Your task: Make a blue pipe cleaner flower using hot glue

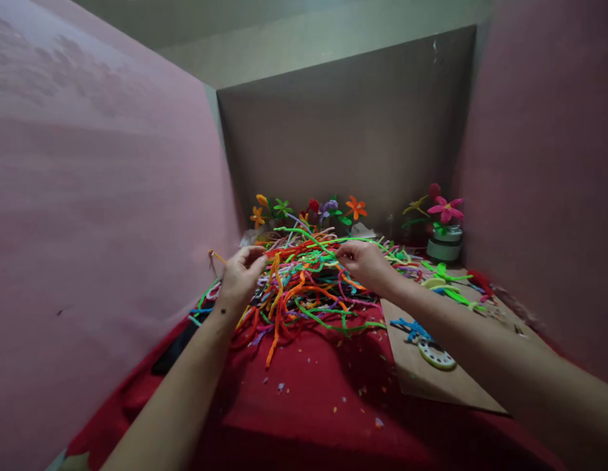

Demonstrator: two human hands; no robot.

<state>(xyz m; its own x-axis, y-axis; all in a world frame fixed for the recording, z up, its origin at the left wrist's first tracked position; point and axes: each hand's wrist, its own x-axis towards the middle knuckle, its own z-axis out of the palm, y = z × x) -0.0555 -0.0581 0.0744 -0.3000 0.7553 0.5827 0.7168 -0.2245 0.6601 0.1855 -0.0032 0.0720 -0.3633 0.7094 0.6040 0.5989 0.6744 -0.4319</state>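
Note:
A tangled heap of fuzzy pipe cleaners point(304, 288) in orange, green, red, pink and other colours lies in front of me. At the heap's left side, my left hand point(240, 275) has thumb and fingers closed in a pinch at the end of a red-orange pipe cleaner point(289, 250). My right hand point(367, 263) is pinched closed at the right side, where a bright green pipe cleaner point(311, 238) runs into its fingertips. Both hands are just above the heap, and the strands behind the fingers are partly hidden.
Pipe-cleaner flowers point(355, 207) stand along the back, with a pink one point(446, 209) in a pale jar point(444, 244). A cardboard sheet point(426, 386) at right bears a round holed disc point(436, 354) and blue pieces point(409, 329). Pink walls point(112, 216) flank the red cloth point(304, 405).

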